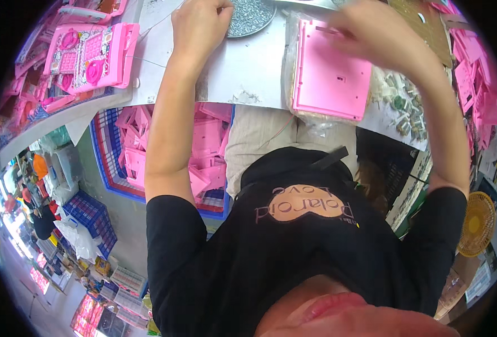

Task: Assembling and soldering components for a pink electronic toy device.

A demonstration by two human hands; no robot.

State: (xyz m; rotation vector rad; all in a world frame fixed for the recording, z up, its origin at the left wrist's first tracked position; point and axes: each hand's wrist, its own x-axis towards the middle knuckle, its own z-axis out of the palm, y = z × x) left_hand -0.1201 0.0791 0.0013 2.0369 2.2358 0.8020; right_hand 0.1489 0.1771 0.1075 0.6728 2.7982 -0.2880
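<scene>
The left hand, at top centre, is curled; its fingertips are hidden, so how far it is closed and what it holds cannot be told. The right hand, upper right, is blurred; its grip cannot be told either. Below it lies the pink panel, on clear plastic. A dish of silvery bits sits beside the left hand. Farther out: a pink toy, upper left, and a blue crate of pink parts, left of centre.
</scene>
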